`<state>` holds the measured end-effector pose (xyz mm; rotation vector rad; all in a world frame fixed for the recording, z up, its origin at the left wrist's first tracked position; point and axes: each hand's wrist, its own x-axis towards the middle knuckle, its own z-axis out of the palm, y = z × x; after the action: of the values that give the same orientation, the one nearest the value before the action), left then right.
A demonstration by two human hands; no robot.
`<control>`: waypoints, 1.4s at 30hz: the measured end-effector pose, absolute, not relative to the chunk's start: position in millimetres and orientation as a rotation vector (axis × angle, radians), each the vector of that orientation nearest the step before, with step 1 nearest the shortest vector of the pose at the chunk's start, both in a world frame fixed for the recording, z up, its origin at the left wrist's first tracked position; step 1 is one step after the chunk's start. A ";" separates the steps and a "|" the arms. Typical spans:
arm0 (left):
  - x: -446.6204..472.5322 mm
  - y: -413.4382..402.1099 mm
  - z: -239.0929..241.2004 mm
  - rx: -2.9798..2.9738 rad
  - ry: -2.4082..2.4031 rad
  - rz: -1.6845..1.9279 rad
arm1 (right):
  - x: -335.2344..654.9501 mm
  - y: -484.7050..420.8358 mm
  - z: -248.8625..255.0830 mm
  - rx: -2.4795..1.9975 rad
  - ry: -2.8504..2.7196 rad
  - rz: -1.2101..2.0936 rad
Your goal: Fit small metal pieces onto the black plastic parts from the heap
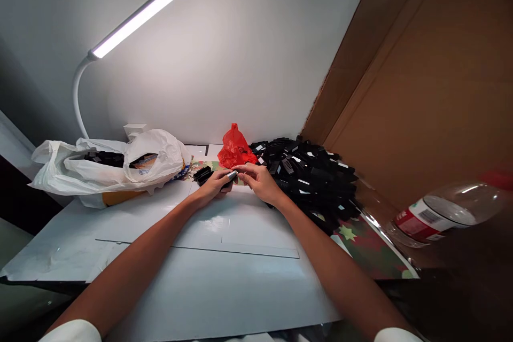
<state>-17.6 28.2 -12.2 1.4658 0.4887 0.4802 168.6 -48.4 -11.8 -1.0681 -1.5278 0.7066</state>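
My left hand (pixel 216 184) is closed around a small black piece with a shiny silver-looking face (pixel 231 175), held above the white table surface. The fingertips of my right hand (pixel 258 181) are pinched together at the right end of that piece; whatever lies between them is too small to make out. Just left of my left hand lie a few loose black plastic parts (pixel 202 175). Beyond my right hand spreads a large heap of black plastic pieces (pixel 304 171), some with white labels. A red plastic bag (pixel 234 148) sits right behind both hands.
White plastic bags (pixel 108 171) holding dark items stand at the left. A lit lamp (pixel 160 8) leans over from the back left. Cardboard (pixel 420 91) rises on the right, with a plastic bottle (pixel 444 214) near the table's right edge. White board (pixel 224 288) covers the front.
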 end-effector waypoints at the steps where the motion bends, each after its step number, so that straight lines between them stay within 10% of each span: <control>1: -17.4 28.0 -11.4 1.467 0.493 0.480 | 168.2 -48.5 -11.3 -1.071 -1.526 0.709; 25: -31.5 7.1 10.4 1.526 0.459 0.378 | 142.2 -44.9 -12.7 -0.821 -1.284 1.216; 42: -29.3 15.5 5.9 1.459 0.514 0.488 | 154.0 -40.1 -1.4 -1.002 -1.470 0.796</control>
<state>-29.3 15.5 5.9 1.4589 0.5136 0.4878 154.0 -40.1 -1.4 -1.0017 -1.4698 0.7956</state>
